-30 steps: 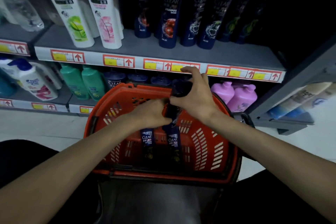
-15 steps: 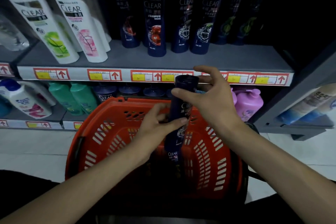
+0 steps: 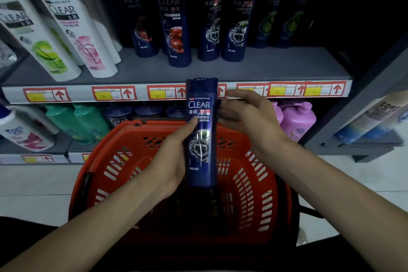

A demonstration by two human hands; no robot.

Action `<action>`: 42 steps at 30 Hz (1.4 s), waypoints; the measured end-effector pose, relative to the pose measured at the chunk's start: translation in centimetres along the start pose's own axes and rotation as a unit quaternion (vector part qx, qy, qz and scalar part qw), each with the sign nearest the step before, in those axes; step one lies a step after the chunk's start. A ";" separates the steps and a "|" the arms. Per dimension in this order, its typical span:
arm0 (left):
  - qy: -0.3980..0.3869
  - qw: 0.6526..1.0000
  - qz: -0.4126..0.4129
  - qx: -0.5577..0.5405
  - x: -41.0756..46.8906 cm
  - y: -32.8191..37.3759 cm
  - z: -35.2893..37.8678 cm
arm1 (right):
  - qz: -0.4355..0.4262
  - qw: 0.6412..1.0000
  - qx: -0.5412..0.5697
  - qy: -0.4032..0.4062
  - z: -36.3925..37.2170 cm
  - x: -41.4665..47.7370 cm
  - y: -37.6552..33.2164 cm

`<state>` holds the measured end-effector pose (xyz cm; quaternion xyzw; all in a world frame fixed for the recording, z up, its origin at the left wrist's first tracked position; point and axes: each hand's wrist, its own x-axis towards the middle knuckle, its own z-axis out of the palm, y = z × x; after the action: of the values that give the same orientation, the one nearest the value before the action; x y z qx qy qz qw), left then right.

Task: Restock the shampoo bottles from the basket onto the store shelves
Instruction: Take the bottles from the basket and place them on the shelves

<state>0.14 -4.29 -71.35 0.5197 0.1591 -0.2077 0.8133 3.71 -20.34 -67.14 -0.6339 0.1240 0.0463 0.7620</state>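
**Shampoo bottle (image 3: 202,139) held up over the basket (image 3: 254,183)**

Beyond the hands, a grey shelf (image 3: 276,66) carries dark bottles (image 3: 212,28), with white bottles (image 3: 81,37) further left. Its price strip (image 3: 136,95) runs behind the held cap. The shampoo bottle is dark blue and upright, label towards the camera. The left hand (image 3: 170,161) grips its lower half. The right hand (image 3: 245,117) has its fingertips at the bottle's right edge, grip unclear. Half a second ago the bottle sat lower, with the right hand round its cap.

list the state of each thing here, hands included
dark blue plastic CLEAR shampoo bottle: upright, held aloft, label facing camera
left hand: grips the bottle's lower half
right hand: fingertips at the bottle's right edge, grip unclear
red slotted plastic basket: upright, below that bottle
dark blue bottles on the grey shelf: standing upright
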 end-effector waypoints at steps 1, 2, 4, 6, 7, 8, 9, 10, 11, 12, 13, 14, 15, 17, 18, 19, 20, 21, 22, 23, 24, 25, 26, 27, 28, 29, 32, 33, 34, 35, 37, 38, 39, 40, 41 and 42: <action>-0.008 1.000 0.002 -0.007 -0.1 0.3 -0.1 | 0.014 1.000 0.005 -0.007 -0.1 -0.3 -0.1; -0.012 1.000 0.008 -0.011 -0.1 0.5 -0.4 | 0.023 1.000 -0.002 -0.014 -0.2 -0.5 0.0; -0.017 1.000 0.015 -0.017 -0.2 1.1 -1.0 | 0.034 0.999 -0.016 -0.020 -0.4 -0.9 0.4; -0.025 0.999 0.011 -0.028 -0.4 1.6 -1.5 | 0.040 0.998 -0.031 -0.025 -0.6 -1.1 0.7; -0.034 0.999 0.007 -0.039 -0.6 1.8 -1.6 | 0.041 0.998 -0.040 -0.031 -0.7 -1.2 0.9; -0.046 0.998 0.001 -0.052 -0.8 2.1 -1.7 | 0.041 0.997 -0.049 -0.037 -0.8 -1.4 0.9; -0.060 0.996 -0.005 -0.064 -0.9 2.3 -1.7 | 0.041 0.997 -0.054 -0.041 -0.9 -1.5 0.9; -0.074 0.994 -0.009 -0.075 -1.0 2.5 -1.7 | 0.041 0.997 -0.056 -0.043 -1.0 -1.6 0.9; -0.083 0.993 -0.012 -0.083 -1.1 2.8 -1.5 | 0.042 0.997 -0.056 -0.044 -1.0 -1.8 0.9; -0.085 0.992 -0.012 -0.088 -1.1 2.9 -1.4 | 0.042 0.996 -0.057 -0.045 -0.9 -1.9 0.8; -0.079 0.992 -0.009 -0.095 -1.0 3.1 -1.3 | 0.043 0.996 -0.058 -0.047 -0.9 -2.0 0.7; -0.068 0.992 -0.003 -0.102 -1.0 3.2 -1.1 | 0.042 0.996 -0.058 -0.051 -0.8 -2.2 0.6; -0.053 0.993 0.003 -0.107 -1.0 3.3 -0.9 | 0.040 0.996 -0.057 -0.056 -0.7 -2.3 0.5; -0.029 0.995 0.025 -0.096 -1.1 3.5 -0.7 | 0.034 0.995 -0.060 -0.074 -0.6 -2.6 0.4; -0.020 0.996 0.040 -0.076 -1.0 3.7 -0.5 | 0.030 0.994 -0.067 -0.083 -0.5 -2.8 0.3; -0.009 0.997 0.059 -0.052 -1.0 3.8 -0.3 | 0.024 0.993 -0.078 -0.088 -0.4 -3.0 0.2; 0.003 0.996 0.083 -0.031 -0.9 3.9 -0.1 | 0.017 0.992 -0.090 -0.089 -0.3 -3.1 0.2; 0.014 0.994 0.107 -0.016 -0.7 4.0 0.1 | 0.009 0.991 -0.103 -0.086 -0.1 -3.2 0.2; 0.018 0.992 0.129 -0.008 -0.5 4.1 0.4 | -0.002 0.990 -0.118 -0.082 0.0 -3.3 0.2; 0.020 0.989 0.144 -0.001 -0.3 4.2 0.7 | -0.016 0.987 -0.137 -0.078 0.1 -3.3 0.3; 0.024 0.988 0.152 0.008 -0.1 4.4 0.9 | -0.033 0.983 -0.162 -0.074 0.2 -3.2 0.3; 0.033 0.987 0.157 0.021 0.0 4.5 1.1 | -0.050 0.978 -0.191 -0.072 0.3 -3.1 0.3; 0.042 0.985 0.162 0.033 0.3 4.7 1.3 | -0.063 0.970 -0.221 -0.073 0.2 -2.9 0.4; 0.049 0.983 0.171 0.045 0.6 4.9 1.5 | -0.072 0.964 -0.246 -0.076 0.3 -2.7 0.4; 0.055 0.979 0.186 0.055 1.0 5.1 1.8 | -0.081 0.956 -0.274 -0.075 0.3 -2.4 0.4; 0.064 0.974 0.203 0.071 1.3 5.3 2.0 | -0.092 0.947 -0.300 -0.069 0.3 -2.1 0.3; 0.082 0.956 0.248 0.137 1.9 6.1 3.2 | -0.138 0.924 -0.356 -0.029 0.3 -1.2 -0.3; 0.077 0.950 0.261 0.151 2.0 6.3 3.7 | -0.154 0.918 -0.366 -0.014 0.4 -0.9 -0.6; 0.072 0.946 0.273 0.159 2.3 6.5 4.1 | -0.173 0.911 -0.374 0.005 0.4 -0.5 -0.8; 0.066 0.942 0.284 0.164 2.4 6.8 4.5 | -0.195 0.902 -0.383 0.025 0.6 -0.1 -0.9; 0.058 0.935 0.302 0.177 2.9 7.3 5.2 | -0.231 0.880 -0.410 0.062 1.3 0.7 -1.0; 0.054 0.930 0.314 0.184 3.1 7.6 5.5 | -0.240 0.871 -0.422 0.079 1.6 1.1 -1.0; 0.052 0.924 0.328 0.189 3.3 7.9 5.9 | -0.246 0.863 -0.431 0.094 1.9 1.4 -1.1; 0.050 0.919 0.342 0.189 3.5 8.2 6.3 | -0.251 0.856 -0.439 0.109 2.2 1.7 -1.4; 0.051 0.915 0.353 0.189 3.7 8.6 6.5 | -0.256 0.852 -0.441 0.121 2.4 2.1 -1.7; 0.051 0.911 0.364 0.187 4.0 9.0 6.7 | -0.261 0.852 -0.436 0.128 2.6 2.5 -2.1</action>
<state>8.37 -7.77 -63.48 0.6938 -0.0414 0.1043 0.7114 6.90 -18.43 -65.36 -0.9102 0.0178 -0.1867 0.3693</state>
